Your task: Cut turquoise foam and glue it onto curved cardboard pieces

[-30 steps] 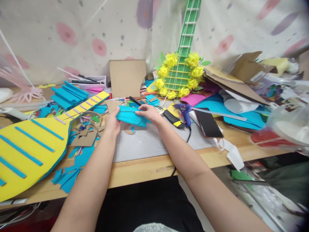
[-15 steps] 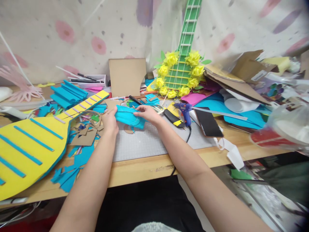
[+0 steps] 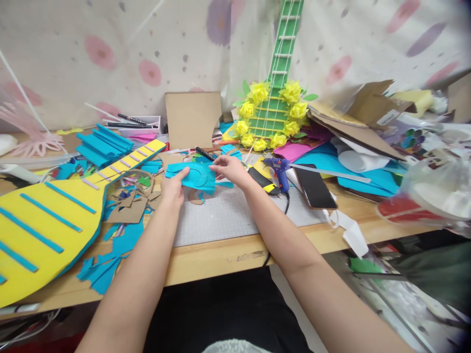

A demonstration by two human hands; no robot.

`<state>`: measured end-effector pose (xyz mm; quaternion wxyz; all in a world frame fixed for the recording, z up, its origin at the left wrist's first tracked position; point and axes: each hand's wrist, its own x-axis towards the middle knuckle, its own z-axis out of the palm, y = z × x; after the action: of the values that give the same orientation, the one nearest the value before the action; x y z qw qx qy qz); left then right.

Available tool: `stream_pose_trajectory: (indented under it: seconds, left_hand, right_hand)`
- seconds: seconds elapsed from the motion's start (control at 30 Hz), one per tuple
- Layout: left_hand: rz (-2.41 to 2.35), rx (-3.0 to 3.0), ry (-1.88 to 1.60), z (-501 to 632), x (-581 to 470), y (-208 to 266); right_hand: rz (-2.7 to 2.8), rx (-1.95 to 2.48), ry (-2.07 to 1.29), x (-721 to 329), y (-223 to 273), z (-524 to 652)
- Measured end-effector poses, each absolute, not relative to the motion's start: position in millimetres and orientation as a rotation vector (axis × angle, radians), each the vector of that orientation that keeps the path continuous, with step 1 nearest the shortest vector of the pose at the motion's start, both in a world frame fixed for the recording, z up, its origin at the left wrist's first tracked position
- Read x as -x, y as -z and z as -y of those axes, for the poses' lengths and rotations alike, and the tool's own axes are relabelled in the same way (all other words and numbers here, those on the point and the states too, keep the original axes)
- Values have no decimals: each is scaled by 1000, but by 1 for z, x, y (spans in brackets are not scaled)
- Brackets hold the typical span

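Observation:
A bright blue piece of paper [image 3: 196, 177] with curved cut or drawn lines is held above the grey cutting mat [image 3: 217, 215]. My left hand [image 3: 173, 190] grips its left end, thumb on top. At the right edge, the fingers of my right hand [image 3: 231, 169] pinch the paper; their tips are partly hidden. Just under the paper a small brown cardboard scrap [image 3: 196, 197] shows on the mat. To the left lies a yellow guitar-shaped cutout [image 3: 47, 215] with blue strips, its neck pointing toward my hands.
A green paper guitar [image 3: 274, 117] ringed with yellow flowers leans at the back. Right of my hands lie a yellow-black utility knife [image 3: 262, 180], a blue glue gun [image 3: 280, 172] and a phone [image 3: 315, 187]. Paper scraps [image 3: 125, 245] litter the left; cardboard [image 3: 193, 120] stands behind.
The blue paper has tilted and shifted a little left, so its curved lines show more plainly. My left thumb now lies across its top. The view has shifted slightly.

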<state>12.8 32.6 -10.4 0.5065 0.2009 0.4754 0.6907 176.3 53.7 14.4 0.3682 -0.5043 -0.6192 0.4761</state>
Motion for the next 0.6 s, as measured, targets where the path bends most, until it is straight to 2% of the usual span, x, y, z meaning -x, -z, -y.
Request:
stream_pose_trajectory:
  seconds: [0.27, 0.47, 0.6]
  left_hand:
    - [-1222, -404, -1927, -41, 9, 8]
    - [-1248, -299, -1974, -40, 15, 2]
    - [-1261, -329, -1874, -41, 17, 4]
  right_hand:
    - [1920, 1601, -718, -239, -27, -45]
    - [2136, 1793, -421, -222, -33, -42]
    - [2188, 1902, -164, -212, -31, -52]
